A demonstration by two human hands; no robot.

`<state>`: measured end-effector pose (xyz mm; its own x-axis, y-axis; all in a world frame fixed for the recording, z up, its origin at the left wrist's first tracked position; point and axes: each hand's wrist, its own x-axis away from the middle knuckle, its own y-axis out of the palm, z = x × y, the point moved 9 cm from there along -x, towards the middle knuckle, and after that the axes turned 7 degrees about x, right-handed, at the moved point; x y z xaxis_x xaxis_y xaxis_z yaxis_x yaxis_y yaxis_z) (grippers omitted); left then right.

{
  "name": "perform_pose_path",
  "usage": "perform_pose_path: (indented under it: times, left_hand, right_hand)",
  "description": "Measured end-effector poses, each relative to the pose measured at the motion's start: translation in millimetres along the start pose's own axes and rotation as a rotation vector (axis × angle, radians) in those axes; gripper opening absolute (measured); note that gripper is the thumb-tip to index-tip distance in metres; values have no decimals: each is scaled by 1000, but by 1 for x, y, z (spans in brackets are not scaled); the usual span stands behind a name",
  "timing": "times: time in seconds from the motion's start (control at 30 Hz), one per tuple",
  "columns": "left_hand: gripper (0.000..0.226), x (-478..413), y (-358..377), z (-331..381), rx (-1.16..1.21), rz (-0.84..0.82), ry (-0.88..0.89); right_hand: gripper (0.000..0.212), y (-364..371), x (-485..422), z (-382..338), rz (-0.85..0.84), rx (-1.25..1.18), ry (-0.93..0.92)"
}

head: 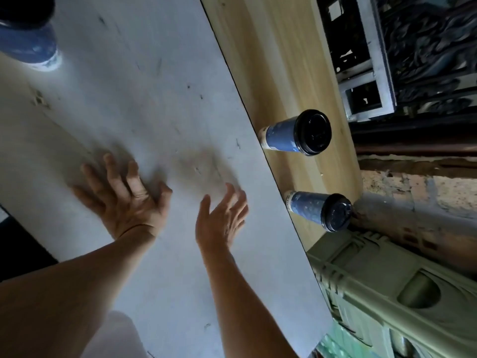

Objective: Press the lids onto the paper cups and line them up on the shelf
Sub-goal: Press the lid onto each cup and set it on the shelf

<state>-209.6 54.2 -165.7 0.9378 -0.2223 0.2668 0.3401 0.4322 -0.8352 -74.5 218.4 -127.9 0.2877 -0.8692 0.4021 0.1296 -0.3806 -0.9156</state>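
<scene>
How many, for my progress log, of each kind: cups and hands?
Lidded blue cups on the wooden shelf: 2
Blue cup on the white table: 1
Left hand and right hand: 2
Total: 5

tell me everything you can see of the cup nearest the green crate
The cup is blue paper with pale speckles and a whitish band at its base, capped by a black plastic lid that looks seated. It stands upright on the light wooden shelf, near its end by the green crate, apart from the other lidded cup. Nothing else touches it.
</scene>
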Motion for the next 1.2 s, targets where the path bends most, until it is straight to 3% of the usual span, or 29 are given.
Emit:
perform_pose_path:
  times: [0.1, 0.17, 0.43, 0.53, 0.67, 0.73, 0.93, 1.2]
  left_hand:
    - [75, 0, 1, -2, 10, -54, -23]
    - [74, -1, 2, -1, 21, -86, 3]
    - [73, 5, -15, -5, -4, -334, 188]
    - [56, -4, -35, -21, -91, -441, 349]
    - [52, -15, -70, -36, -295, -508, 678]
    - [51, -25, -82, -49, -350, -526, 757]
    - [53, -99, -132, -105, -341, -371, 485]
    - [48, -241, -178, -105, -288, -332, 600]
  right_hand:
    - [59, 49, 70, 8, -118, 109, -89]
    - [69, 56, 103, 10, -98, 161, -106]
    - [68, 61, 115, 5, -178, -16, 67]
    - [73, 60, 116, 1, -203, -76, 78]
    - [80, 63, 125, 0, -291, -80, 78]
    - [82, 71, 132, -2, -360, -81, 94]
    - [79, 80, 150, -20, -378, -110, 199]
    - [85, 86, 158, -69, -364, -228, 511]
